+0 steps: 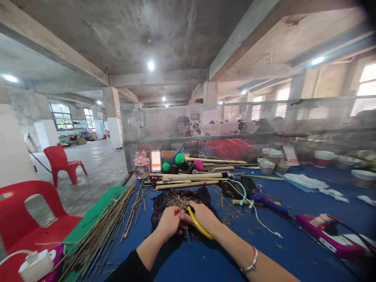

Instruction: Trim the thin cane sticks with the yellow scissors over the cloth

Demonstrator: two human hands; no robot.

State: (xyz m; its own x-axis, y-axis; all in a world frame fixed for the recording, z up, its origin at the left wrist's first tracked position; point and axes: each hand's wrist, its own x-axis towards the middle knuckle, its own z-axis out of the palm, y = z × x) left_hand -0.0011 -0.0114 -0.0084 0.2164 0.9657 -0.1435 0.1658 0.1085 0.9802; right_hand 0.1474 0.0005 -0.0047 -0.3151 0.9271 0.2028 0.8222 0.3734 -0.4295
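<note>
My left hand (169, 224) is closed, fingertips pinched together near the right hand. A thin brown stick (188, 237) pokes out below the joined fingers and seems to be in the left hand's pinch. Around a tool with a curved yellow handle (201, 228), my right hand (203, 216) is closed; its working end is mostly hidden, so I cannot tell its kind. Both hands are over a crumpled dark cloth (157, 213), which bears a heap of short chopped bits (173, 201). Left of the cloth lies a loose bundle of long thin sticks (101, 229).
Behind the cloth lie bamboo rods (190, 177) and sticks with green (179, 158) and pink balls (198, 165). A pink bottle (142, 166) stands back left. Power strips (326, 239) lie right and front left. A perforated metal screen (164, 121) closes the back; a person sits beyond.
</note>
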